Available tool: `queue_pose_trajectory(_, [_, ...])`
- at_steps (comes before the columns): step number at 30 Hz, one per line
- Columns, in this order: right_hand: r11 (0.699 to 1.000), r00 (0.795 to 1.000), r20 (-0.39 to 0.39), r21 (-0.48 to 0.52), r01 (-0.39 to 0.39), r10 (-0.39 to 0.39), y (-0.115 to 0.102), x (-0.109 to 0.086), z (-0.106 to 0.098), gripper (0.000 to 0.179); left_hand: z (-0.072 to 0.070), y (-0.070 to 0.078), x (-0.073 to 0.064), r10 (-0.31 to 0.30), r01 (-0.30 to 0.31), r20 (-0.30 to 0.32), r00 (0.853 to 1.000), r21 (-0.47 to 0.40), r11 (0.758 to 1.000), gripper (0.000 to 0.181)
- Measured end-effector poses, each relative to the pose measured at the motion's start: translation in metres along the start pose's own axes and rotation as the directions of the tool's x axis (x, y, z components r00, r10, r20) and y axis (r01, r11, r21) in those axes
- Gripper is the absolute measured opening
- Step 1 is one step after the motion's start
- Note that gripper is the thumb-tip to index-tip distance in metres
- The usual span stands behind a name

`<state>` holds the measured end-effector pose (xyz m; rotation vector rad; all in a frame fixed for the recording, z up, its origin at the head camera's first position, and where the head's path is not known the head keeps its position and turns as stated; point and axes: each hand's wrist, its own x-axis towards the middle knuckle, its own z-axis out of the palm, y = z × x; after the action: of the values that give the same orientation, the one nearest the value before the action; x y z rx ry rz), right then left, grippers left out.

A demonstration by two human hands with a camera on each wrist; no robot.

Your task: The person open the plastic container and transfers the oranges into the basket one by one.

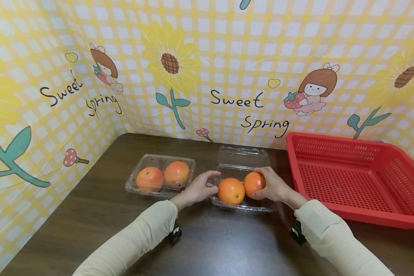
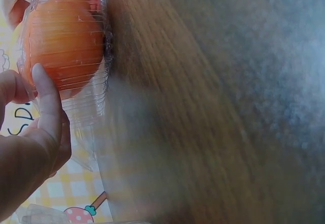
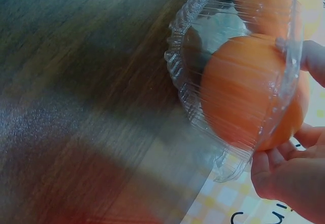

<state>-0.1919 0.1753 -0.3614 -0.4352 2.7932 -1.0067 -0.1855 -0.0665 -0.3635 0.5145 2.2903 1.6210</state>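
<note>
A clear plastic clamshell box [image 1: 243, 209] lies with its lid [image 1: 243, 157] folded back, two oranges side by side in its base. My right hand [image 1: 274, 186] holds the right orange [image 1: 253, 184], thumb on the near side and fingers over the far side; the right wrist view shows this orange [image 3: 249, 92] through the ribbed plastic wall. Beside the left orange [image 1: 230, 191], my left hand [image 1: 200, 188] is at the box's left edge, thumb and fingers apart. In the left wrist view, a fingertip [image 2: 39, 74] appears against the box wall.
To the left stands a second clear box [image 1: 158, 159], lid down, with two oranges inside. A red perforated plastic basket [image 1: 348, 212] sits at the right. Patterned cloth [image 1: 193, 76] rises behind the dark wooden table [image 1: 227, 245].
</note>
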Motion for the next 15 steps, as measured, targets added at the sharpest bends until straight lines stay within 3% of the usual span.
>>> queue_pose_trajectory(15, [0.997, 0.997, -0.034, -0.008, 0.072, -0.072, 0.001, -0.0003, -0.0041, 0.071, 0.0004, -0.0009, 0.0002, 0.003, -0.003, -0.005, 1.0, 0.014, 1.0, 0.048])
